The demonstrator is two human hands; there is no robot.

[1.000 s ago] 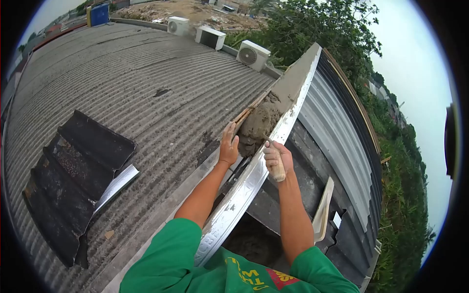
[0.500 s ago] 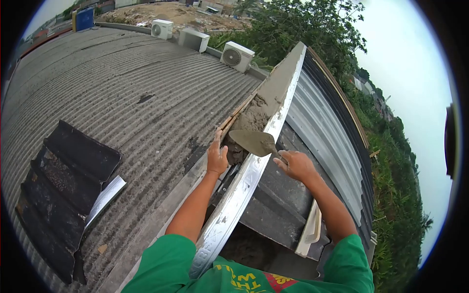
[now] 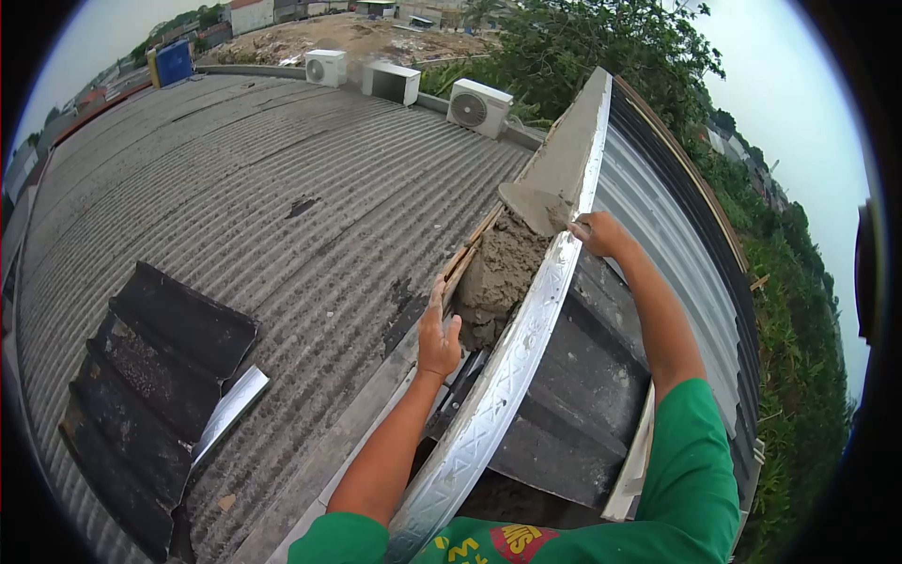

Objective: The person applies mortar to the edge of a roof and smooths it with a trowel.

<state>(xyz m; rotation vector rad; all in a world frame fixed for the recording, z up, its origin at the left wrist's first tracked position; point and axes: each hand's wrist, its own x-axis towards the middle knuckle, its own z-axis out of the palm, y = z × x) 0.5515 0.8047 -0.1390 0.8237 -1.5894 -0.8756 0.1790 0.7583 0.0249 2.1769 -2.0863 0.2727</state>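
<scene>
My right hand (image 3: 602, 234) is closed around the handle of a trowel (image 3: 536, 207), whose blade lies on the mortar near the far, smoother stretch. Wet grey mortar (image 3: 505, 268) fills the narrow channel between a wooden board (image 3: 473, 250) and a shiny metal strip (image 3: 503, 383). Nearer to me the mortar is rough and lumpy. My left hand (image 3: 439, 336) is open, its fingers stretched along the outer side of the board and its thumb apart, beside the near end of the mortar.
Corrugated grey roofing (image 3: 235, 197) spreads to the left, with a loose black sheet (image 3: 160, 367) and a short metal piece (image 3: 228, 411) on it. Air-conditioner units (image 3: 479, 108) stand along the far edge. Right of the strip lie dark sheets (image 3: 573, 385); beyond the roof edge, greenery (image 3: 799, 376) drops away.
My right hand has carried the trowel forward, away from me, from above the near mortar onto its farther part. My left hand stays at the board. The view has shifted slightly.
</scene>
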